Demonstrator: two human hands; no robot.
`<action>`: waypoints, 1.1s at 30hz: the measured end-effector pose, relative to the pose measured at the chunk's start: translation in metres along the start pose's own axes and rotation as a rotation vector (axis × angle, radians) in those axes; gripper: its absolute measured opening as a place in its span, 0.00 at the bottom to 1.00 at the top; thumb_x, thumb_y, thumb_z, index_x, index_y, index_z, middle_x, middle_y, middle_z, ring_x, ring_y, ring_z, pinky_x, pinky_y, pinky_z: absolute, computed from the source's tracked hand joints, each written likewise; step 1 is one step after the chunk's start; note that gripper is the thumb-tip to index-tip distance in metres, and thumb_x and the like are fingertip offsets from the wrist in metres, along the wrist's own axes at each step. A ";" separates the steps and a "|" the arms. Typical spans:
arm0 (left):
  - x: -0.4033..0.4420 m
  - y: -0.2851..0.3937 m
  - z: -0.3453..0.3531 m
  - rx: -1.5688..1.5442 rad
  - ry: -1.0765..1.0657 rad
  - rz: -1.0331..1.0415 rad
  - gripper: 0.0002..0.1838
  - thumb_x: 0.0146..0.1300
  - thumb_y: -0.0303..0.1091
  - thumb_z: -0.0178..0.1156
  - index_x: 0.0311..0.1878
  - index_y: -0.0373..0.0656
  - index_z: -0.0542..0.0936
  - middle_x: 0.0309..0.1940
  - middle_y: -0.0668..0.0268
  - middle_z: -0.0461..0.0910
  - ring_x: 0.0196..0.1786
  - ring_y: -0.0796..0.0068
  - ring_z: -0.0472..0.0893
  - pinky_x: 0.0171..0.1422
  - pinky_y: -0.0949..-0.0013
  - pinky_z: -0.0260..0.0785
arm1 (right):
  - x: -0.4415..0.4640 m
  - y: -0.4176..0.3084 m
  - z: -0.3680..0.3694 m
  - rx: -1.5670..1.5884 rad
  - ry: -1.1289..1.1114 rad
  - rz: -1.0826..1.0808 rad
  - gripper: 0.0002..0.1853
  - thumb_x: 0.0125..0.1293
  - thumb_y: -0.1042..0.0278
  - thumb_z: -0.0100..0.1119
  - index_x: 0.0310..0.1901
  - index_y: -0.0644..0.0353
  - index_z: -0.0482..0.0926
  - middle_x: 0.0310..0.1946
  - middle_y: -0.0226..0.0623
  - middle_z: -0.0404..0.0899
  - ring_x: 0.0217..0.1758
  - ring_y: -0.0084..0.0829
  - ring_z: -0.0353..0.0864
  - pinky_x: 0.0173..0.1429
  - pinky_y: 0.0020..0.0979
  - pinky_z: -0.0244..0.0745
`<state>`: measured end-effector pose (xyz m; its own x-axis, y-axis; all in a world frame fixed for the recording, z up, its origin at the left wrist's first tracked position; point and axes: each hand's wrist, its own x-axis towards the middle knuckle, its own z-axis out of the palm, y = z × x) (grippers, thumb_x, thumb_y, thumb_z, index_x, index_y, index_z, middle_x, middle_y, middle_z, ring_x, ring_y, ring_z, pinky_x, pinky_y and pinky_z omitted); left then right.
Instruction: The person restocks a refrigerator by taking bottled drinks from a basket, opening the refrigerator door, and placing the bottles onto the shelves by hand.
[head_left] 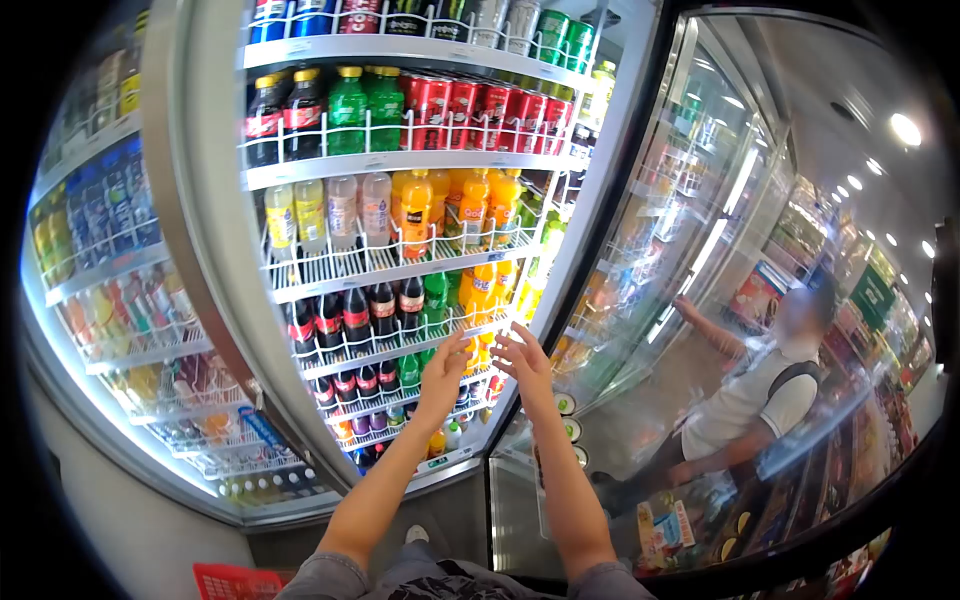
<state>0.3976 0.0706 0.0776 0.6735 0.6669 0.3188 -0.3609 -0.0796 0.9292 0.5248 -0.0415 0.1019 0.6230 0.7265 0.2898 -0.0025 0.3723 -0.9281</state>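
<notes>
My left hand (pixel 443 378) and my right hand (pixel 524 362) are raised before a drinks fridge, a gap between them. Both are open, with fingers parted and nothing held. Beyond the gap, orange-drink bottles (pixel 479 290) stand on a lower wire shelf. Dark cola bottles (pixel 356 318) with red labels line up left of my left hand, beside a green bottle (pixel 436 292). One shelf higher, an orange juice bottle (pixel 415 214) stands among pale and yellow-labelled bottles. My fingers partly cover the shelves behind them.
The glass door (pixel 640 300) stands open at my right. Through it a person (pixel 760 390) in a white top shows, one arm raised. Red cans (pixel 465 110) fill an upper shelf. A closed fridge section (pixel 110 270) is at left, and a red basket (pixel 237 580) sits below.
</notes>
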 end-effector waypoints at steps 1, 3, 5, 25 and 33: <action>-0.018 0.003 0.002 -0.012 0.022 0.000 0.23 0.75 0.29 0.47 0.72 0.42 0.65 0.63 0.56 0.74 0.61 0.68 0.76 0.63 0.68 0.68 | -0.012 -0.004 0.002 0.014 -0.034 0.009 0.27 0.74 0.65 0.54 0.71 0.59 0.62 0.58 0.48 0.77 0.55 0.34 0.81 0.59 0.35 0.78; -0.055 0.006 0.001 -0.004 0.056 0.018 0.23 0.75 0.29 0.46 0.71 0.43 0.65 0.63 0.57 0.74 0.60 0.69 0.77 0.62 0.68 0.69 | -0.031 -0.004 0.007 0.002 -0.091 0.013 0.27 0.74 0.63 0.53 0.71 0.60 0.62 0.58 0.49 0.76 0.56 0.35 0.80 0.60 0.36 0.78; -0.091 -0.005 -0.007 -0.045 0.120 -0.027 0.23 0.74 0.28 0.46 0.72 0.43 0.65 0.63 0.58 0.74 0.59 0.71 0.77 0.62 0.69 0.69 | -0.048 0.002 0.025 0.168 -0.018 0.024 0.27 0.76 0.60 0.51 0.72 0.60 0.60 0.59 0.46 0.75 0.57 0.33 0.79 0.59 0.33 0.77; -0.349 0.063 -0.154 0.058 0.597 -0.041 0.22 0.73 0.28 0.50 0.69 0.42 0.69 0.58 0.61 0.77 0.52 0.76 0.78 0.56 0.73 0.69 | -0.231 0.056 0.173 0.079 -0.464 0.191 0.26 0.75 0.63 0.51 0.71 0.57 0.62 0.58 0.48 0.76 0.56 0.35 0.80 0.58 0.34 0.79; -0.398 0.104 -0.213 0.083 0.577 -0.040 0.22 0.75 0.32 0.49 0.70 0.44 0.69 0.59 0.61 0.78 0.53 0.76 0.78 0.58 0.73 0.69 | -0.271 0.060 0.238 0.104 -0.431 0.206 0.26 0.76 0.64 0.51 0.71 0.60 0.61 0.57 0.46 0.76 0.55 0.34 0.80 0.58 0.33 0.77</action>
<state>-0.0448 -0.0453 0.0079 0.2166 0.9644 0.1516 -0.2754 -0.0886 0.9572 0.1695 -0.0780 0.0232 0.2213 0.9558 0.1935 -0.1832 0.2356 -0.9544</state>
